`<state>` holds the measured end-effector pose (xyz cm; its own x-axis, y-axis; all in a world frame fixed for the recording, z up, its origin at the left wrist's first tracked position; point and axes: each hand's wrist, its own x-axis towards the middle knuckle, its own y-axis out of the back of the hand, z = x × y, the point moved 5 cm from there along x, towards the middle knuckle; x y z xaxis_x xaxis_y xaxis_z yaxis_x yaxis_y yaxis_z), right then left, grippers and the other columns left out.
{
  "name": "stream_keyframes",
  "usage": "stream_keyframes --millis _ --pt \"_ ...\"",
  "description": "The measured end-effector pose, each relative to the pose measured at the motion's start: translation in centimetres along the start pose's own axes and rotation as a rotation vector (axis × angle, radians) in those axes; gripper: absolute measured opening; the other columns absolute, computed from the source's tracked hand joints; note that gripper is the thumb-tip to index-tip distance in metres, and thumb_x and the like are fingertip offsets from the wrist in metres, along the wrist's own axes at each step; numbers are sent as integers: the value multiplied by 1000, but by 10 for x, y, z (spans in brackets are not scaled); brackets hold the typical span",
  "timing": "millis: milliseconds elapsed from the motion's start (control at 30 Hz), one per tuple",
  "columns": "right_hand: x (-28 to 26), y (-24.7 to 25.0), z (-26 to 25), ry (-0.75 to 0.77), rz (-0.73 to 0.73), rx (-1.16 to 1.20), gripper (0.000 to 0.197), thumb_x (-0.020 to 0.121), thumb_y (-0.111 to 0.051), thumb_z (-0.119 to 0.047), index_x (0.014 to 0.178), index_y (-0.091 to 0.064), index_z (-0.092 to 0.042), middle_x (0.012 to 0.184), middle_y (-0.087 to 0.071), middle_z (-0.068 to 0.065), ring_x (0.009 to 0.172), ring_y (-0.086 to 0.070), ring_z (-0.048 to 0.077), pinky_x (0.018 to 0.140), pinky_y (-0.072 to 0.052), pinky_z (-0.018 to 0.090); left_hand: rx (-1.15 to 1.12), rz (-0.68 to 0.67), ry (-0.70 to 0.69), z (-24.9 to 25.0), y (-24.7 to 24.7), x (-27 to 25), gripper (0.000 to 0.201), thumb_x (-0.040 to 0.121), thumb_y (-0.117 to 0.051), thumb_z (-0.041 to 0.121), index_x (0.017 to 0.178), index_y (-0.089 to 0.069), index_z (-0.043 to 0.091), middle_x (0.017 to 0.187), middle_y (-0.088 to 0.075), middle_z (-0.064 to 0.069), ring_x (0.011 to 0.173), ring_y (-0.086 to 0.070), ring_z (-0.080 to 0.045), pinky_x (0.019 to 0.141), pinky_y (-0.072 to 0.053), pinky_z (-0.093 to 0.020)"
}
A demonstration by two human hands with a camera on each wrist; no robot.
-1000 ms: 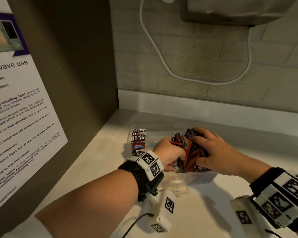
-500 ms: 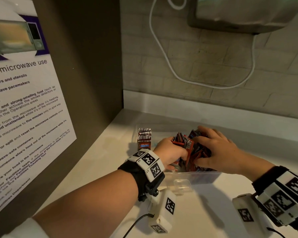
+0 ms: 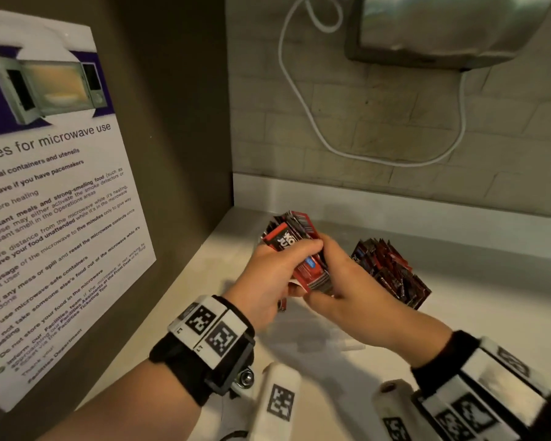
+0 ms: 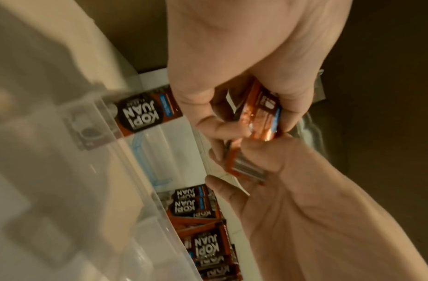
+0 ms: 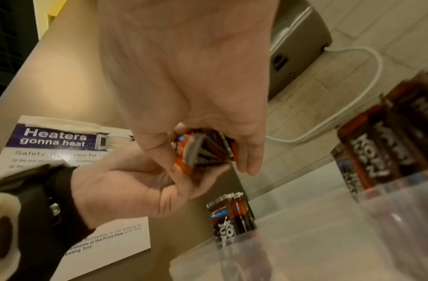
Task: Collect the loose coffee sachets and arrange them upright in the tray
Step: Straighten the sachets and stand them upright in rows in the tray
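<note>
You had lifted a bundle of sachets (image 3: 295, 249) out of the heap (image 3: 390, 272) since a second before, left hand (image 3: 268, 281) and right hand (image 3: 344, 291) both clasping it above the tray (image 4: 135, 171), where few stood upright and most remained jumbled.

Glossy foil sachets (image 3: 299, 249) (crinkled), clear smooth plastic tray (image 4: 140, 190).

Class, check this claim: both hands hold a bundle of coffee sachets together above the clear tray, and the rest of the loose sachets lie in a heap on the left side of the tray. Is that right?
One detail is wrong. The heap of loose sachets lies on the right side of the clear tray, not the left, as the head view shows. The rest stands: the left hand and right hand hold the bundle of sachets together above the tray.
</note>
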<state>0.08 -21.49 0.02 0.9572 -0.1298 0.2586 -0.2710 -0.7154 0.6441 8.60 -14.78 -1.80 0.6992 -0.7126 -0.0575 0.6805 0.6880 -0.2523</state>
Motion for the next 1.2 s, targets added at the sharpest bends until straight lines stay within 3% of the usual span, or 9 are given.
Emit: stream_keyframes --millis 100,200,333,500,667,800,933,1033,1200 --pt "10 -11 -5 -19 46 5 43 88 -63 -14 124 -40 -17 94 -62 -6 79 -62 2 69 -51 23 45 46 -61 3 10 -2 12 85 -70 32 85 -66 21 73 -69 -2 66 -66 -16 59 -46 -28" --pt "17 -18 -7 -59 53 -104 30 93 -57 -25 117 -40 -16 80 -58 -8 65 -56 4 60 -47 24 164 50 -88 6 14 -3 22 85 -68 41 84 -63 20 67 -66 1 60 -63 -14 53 -46 -28" --pt "22 -21 -7 -110 98 -255 28 95 -51 -30 117 -41 -16 98 -62 3 81 -63 17 72 -54 41 115 112 -45 6 17 -4 40 81 -72 38 111 -55 18 90 -71 -4 76 -70 -14 58 -53 -29" --pt "22 -25 -10 -128 159 -397 36 97 -46 -36 125 -36 -17 112 -53 4 84 -61 19 71 -53 40 -63 246 -85 1 18 -5 43 82 -72 24 113 -42 21 98 -66 -7 85 -67 -20 64 -49 -34" --pt "24 -26 -8 -123 107 -451 65 98 -47 -31 150 -10 -20 126 -44 4 103 -55 21 80 -48 32 -106 103 -48 4 15 -5 16 97 -46 15 112 -45 22 77 -59 0 57 -56 -7 46 -42 -19" --pt "24 -28 -10 -115 104 -393 70 97 -47 -34 152 -5 -22 129 -41 4 110 -53 20 88 -48 33 -150 47 -48 4 18 -6 24 99 -43 14 120 -44 27 92 -65 -1 79 -65 -9 66 -50 -23" --pt "28 -34 -12 -65 90 -247 69 97 -48 -28 153 -8 -21 135 -44 5 117 -52 20 96 -47 36 -313 111 -126 9 25 -1 65 93 -58 17 142 -26 45 114 -66 -2 92 -67 -11 75 -52 -26" --pt "27 -36 -15 -41 55 -225 73 98 -48 -26 154 -2 -23 154 -26 4 138 -33 20 110 -36 34 -577 99 -86 9 28 0 62 88 -65 15 138 -39 42 103 -68 -9 97 -69 -25 78 -57 -37" --pt "22 -35 -21 -31 166 -350 77 95 -51 -36 151 2 -32 128 -21 -3 104 -52 15 85 -52 28 -605 140 -73 9 27 2 39 90 -63 12 123 -55 32 96 -68 -8 83 -71 -22 69 -60 -35"
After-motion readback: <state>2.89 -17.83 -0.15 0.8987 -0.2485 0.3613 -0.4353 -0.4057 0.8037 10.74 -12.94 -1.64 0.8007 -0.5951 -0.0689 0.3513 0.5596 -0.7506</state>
